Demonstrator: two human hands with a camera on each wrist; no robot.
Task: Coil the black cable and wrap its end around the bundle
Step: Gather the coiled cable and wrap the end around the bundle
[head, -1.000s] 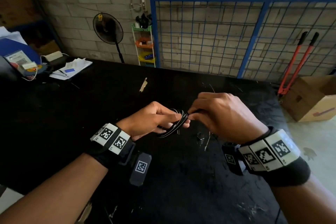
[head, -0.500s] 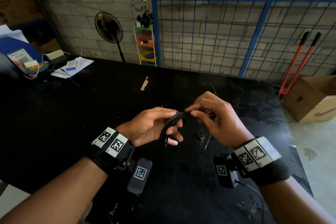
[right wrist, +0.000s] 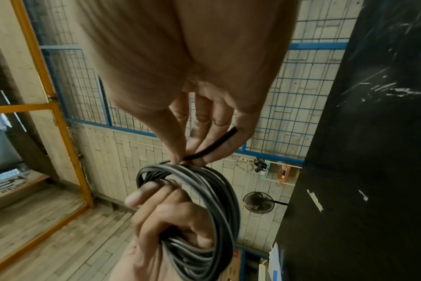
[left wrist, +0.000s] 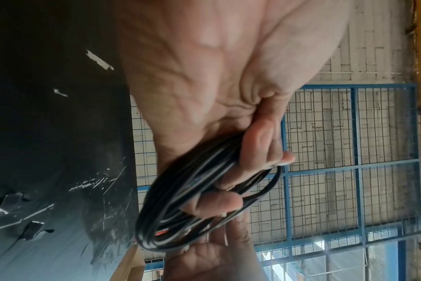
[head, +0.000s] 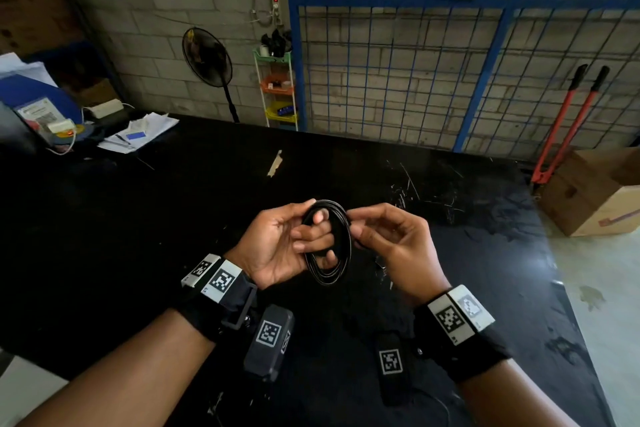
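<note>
The black cable (head: 341, 236) is wound into an oval coil of several loops, held upright above the black table (head: 156, 225). My left hand (head: 313, 224) grips the coil's left side, with its fingers through the ring and its thumb over the top. In the left wrist view the coil (left wrist: 180, 214) hangs round those fingers. My right hand (head: 356, 230) is at the coil's right edge. In the right wrist view its thumb and fingers pinch the cable's free end (right wrist: 215, 145) just above the coil (right wrist: 219, 201). The short end sticks out across the fingers.
Small scraps (head: 381, 269) lie on the table under the hands, and a strip of tape (head: 275, 163) lies farther back. Papers (head: 138, 133) sit at the far left. A cardboard box (head: 595, 194) and red bolt cutters (head: 568, 121) stand off the right edge.
The coil has turned from edge-on to an upright oval facing me. Both hands rolled palm-up, and the right hand shifted from over the coil to its right edge, holding the end.
</note>
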